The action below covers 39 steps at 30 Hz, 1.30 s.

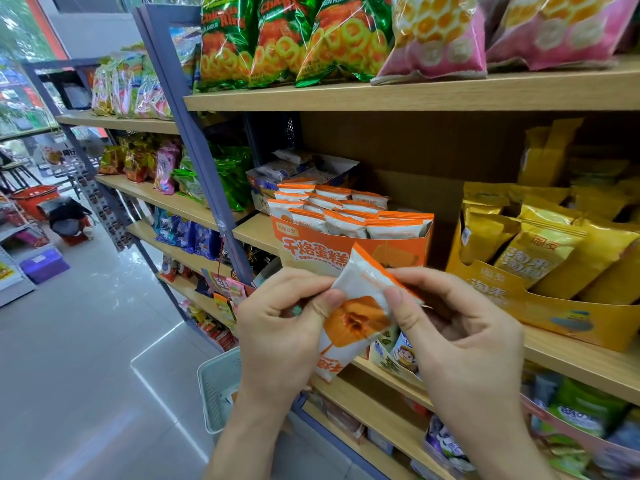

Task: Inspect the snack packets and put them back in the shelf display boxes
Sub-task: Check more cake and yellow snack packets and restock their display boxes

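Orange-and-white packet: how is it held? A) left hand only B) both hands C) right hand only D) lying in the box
B: the left hand and right hand each pinch the orange-and-white packet, in front of the orange display box.

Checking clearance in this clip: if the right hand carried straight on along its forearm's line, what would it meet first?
Probably the front panel of the orange display box, just beyond the packet that the right hand pinches with the left hand; depth is unclear.
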### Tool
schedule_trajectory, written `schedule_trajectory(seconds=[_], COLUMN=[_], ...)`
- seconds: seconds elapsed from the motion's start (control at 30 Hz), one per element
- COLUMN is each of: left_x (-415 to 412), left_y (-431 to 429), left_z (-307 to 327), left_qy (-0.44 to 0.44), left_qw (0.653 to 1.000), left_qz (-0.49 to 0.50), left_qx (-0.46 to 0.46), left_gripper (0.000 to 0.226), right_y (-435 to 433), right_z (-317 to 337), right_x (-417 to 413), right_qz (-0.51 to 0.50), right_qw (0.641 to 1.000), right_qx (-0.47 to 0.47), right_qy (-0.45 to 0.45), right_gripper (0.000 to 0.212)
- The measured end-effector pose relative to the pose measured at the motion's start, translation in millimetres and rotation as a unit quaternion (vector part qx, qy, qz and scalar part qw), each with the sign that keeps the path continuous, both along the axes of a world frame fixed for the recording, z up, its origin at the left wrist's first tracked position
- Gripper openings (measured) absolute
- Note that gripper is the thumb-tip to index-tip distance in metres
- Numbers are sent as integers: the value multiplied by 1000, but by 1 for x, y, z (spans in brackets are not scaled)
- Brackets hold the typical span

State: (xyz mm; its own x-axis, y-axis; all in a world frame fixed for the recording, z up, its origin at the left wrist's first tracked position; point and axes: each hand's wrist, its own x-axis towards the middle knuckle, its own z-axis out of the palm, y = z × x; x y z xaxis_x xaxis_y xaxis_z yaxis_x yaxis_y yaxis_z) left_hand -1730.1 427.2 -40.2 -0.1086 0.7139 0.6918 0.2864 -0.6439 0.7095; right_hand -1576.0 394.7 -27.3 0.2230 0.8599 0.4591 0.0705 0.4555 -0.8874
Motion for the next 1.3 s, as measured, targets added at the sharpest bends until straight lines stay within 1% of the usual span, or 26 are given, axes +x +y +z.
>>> schedule_trajectory(seconds=[0.07, 0.13, 0.23, 0.3, 0.37, 0.43, 0.47, 0.53, 0.6, 0.73, 0.83, 0.97, 1.03, 1.1, 1.2, 1.23, 1.3], left_x=[0, 3, 11, 17, 20, 21, 23, 26, 29, 31, 32, 30, 29, 27, 23, 22, 19], left_y=[-1, -2, -7, -12, -14, -15, -16, -16, -15, -15, -16, -12, -11, -9, -6, -5, -5], left_z=[-1, -2, -3, -3, -3, 2, 5, 11, 12, 6, 6, 10, 11, 11, 10, 10, 12], left_qy=[-25, -62, -139, -203, -226, -221, -216, -204, -201, -237, -274, -296, -311, -305, -273, -250, -178], left_qw=[1000, 997, 985, 966, 954, 952, 954, 961, 964, 957, 948, 933, 920, 918, 936, 949, 977], left_qz=[-1, -15, -50, -87, -112, -130, -122, -80, -61, -45, -57, -119, -165, -184, -174, -155, -105], left_qx=[-18, -39, -92, -139, -161, -165, -167, -168, -166, -158, -152, -166, -170, -172, -142, -111, -46], left_gripper=[11, 10, 13, 20, 25, 22, 19, 23, 27, 23, 20, 19, 23, 24, 16, 17, 24], right_y=[2, 5, 7, 6, 4, 2, 1, -1, -2, -4, -6, -7, -6, -4, 0, 0, 0], right_z=[3, 4, 8, 9, 8, 7, 6, 6, 6, 4, 3, 0, -2, -6, -11, -12, -14], right_x=[0, 2, 3, 2, 1, 0, 0, -2, -5, -8, -9, -10, -11, -12, -11, -10, -7], right_qz=[51, 103, 154, 157, 146, 130, 122, 107, 95, 86, 83, 27, -20, -76, -111, -116, -136], right_qw=[993, 976, 949, 942, 944, 953, 957, 961, 964, 972, 981, 998, 996, 978, 956, 950, 933], right_qx=[-64, -116, -145, -145, -137, -127, -121, -113, -104, -83, -52, 19, 85, 156, 206, 217, 239], right_qy=[87, 155, 235, 258, 261, 244, 235, 228, 225, 202, 166, 56, -23, -115, -177, -192, -233], right_gripper=[25, 27, 33, 26, 21, 22, 24, 26, 26, 21, 19, 15, 13, 16, 21, 22, 22])
